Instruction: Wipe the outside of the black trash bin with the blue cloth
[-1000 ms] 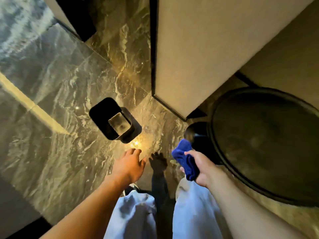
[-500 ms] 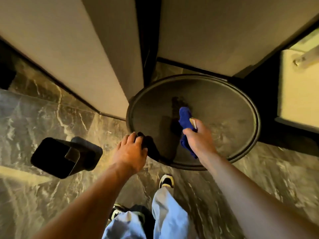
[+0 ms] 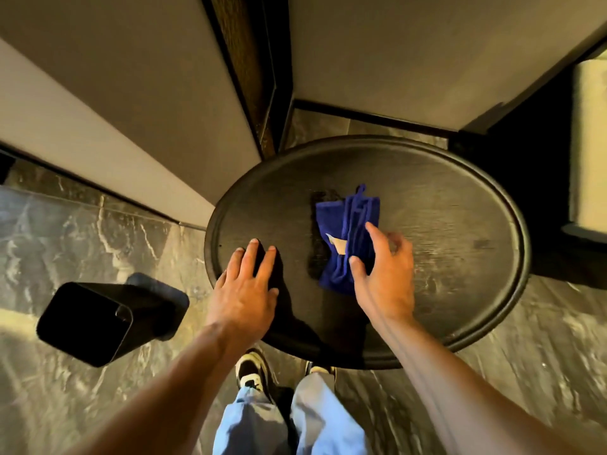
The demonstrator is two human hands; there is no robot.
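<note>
Blue cloth [image 3: 348, 238] now released onto round table [image 3: 460, 192], both hands' fingers spread, black trash bin [image 3: 98, 320] left.

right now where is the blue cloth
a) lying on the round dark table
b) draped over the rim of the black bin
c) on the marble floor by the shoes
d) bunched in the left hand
a: the blue cloth lies on the round dark table, with the right hand open over it, while the black bin stands apart on the floor to the left.
</note>
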